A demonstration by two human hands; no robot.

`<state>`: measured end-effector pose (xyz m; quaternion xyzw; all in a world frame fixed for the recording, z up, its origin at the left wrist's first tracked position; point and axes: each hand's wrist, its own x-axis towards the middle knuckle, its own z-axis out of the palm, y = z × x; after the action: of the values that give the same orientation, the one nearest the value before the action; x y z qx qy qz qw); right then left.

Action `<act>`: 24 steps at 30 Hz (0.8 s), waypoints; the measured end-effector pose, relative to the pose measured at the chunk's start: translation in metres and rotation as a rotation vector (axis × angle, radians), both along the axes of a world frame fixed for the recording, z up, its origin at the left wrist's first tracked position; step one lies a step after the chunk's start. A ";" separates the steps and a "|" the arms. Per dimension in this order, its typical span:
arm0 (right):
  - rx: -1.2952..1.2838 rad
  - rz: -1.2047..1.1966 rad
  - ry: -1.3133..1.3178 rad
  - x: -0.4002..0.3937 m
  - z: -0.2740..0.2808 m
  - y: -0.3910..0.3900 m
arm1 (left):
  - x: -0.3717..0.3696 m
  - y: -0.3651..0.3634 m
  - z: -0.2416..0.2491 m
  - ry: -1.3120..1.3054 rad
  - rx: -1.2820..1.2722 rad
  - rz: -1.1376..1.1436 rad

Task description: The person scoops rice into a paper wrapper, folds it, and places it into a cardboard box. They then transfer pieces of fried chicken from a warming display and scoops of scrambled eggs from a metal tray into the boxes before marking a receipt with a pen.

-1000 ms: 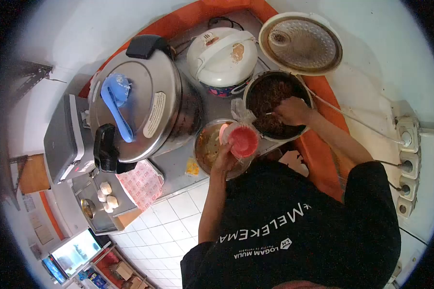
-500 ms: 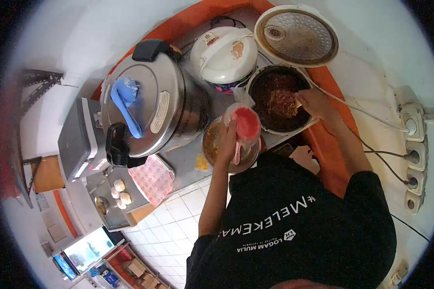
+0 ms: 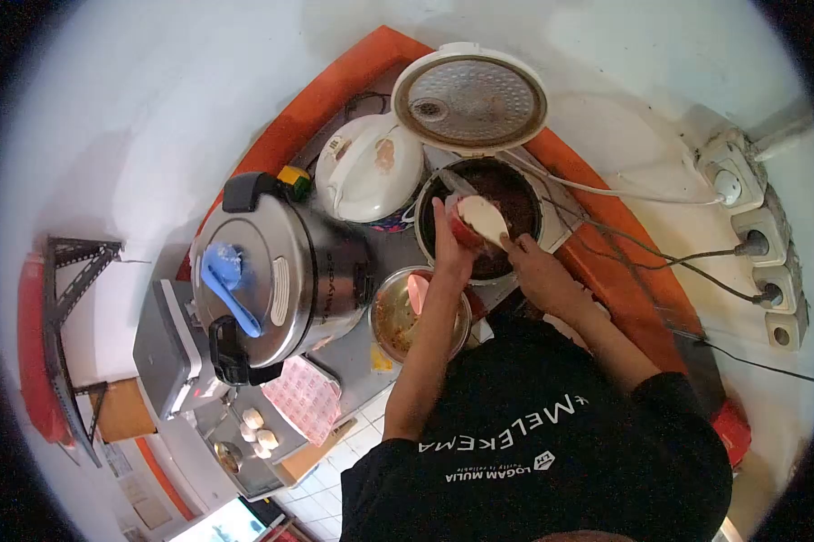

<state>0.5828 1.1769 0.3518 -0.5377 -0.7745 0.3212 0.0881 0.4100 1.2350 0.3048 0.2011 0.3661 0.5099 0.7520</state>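
My left hand (image 3: pixel 454 248) is closed around a red cup (image 3: pixel 467 233) with a clear plastic bag (image 3: pixel 457 183) about it, over the open rice cooker (image 3: pixel 425 237). In my right hand (image 3: pixel 535 271) is the handle of a pale rice paddle (image 3: pixel 482 218), whose blade lies across the cup's mouth. Dark reddish-brown food (image 3: pixel 515 194) lines the cooker pot below. Under my left forearm stands a metal bowl (image 3: pixel 389 318) with a pink spoon (image 3: pixel 417 291) resting in it. What is inside the cup is hidden by the paddle.
The cooker's raised lid (image 3: pixel 470 95) stands behind the pot. A closed white rice cooker (image 3: pixel 371 167) and a large steel cooker (image 3: pixel 335 271) with a blue paddle (image 3: pixel 231 294) on top are to the left. Cords run to wall sockets (image 3: pixel 755 242) at right. Patterned paper (image 3: pixel 303 397) lies front left.
My left hand has brought the bagged cup from above the metal bowl to the cooker. My right hand has lifted the paddle out of the food to the cup. The view has shifted.
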 end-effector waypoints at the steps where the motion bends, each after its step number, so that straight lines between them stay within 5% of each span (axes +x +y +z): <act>1: -0.003 -0.012 0.006 0.006 -0.001 -0.001 | -0.001 -0.001 -0.004 0.017 0.003 -0.041; 7: 0.171 0.177 0.131 0.043 0.000 0.000 | 0.011 -0.001 -0.007 -0.137 -0.142 -0.014; 9: -0.018 0.068 0.172 0.045 0.024 0.007 | 0.011 0.001 -0.010 -0.202 -0.165 -0.028; 13: 0.030 -0.003 0.254 0.040 0.035 0.010 | 0.008 -0.003 -0.004 -0.226 -0.037 0.065; 16: 0.178 -0.082 0.229 0.023 0.039 0.008 | 0.007 -0.006 -0.005 -0.278 -0.030 0.158; 18: 0.149 -0.184 -0.053 0.005 0.034 0.006 | 0.009 -0.005 -0.013 -0.237 0.022 0.199; 24: 0.053 0.046 -0.025 -0.023 0.005 -0.003 | 0.014 -0.011 -0.033 -0.070 0.045 0.346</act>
<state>0.5593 1.1742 0.3570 -0.5211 -0.7960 0.2959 0.0852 0.4238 1.2242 0.2721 0.1338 0.3573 0.6466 0.6606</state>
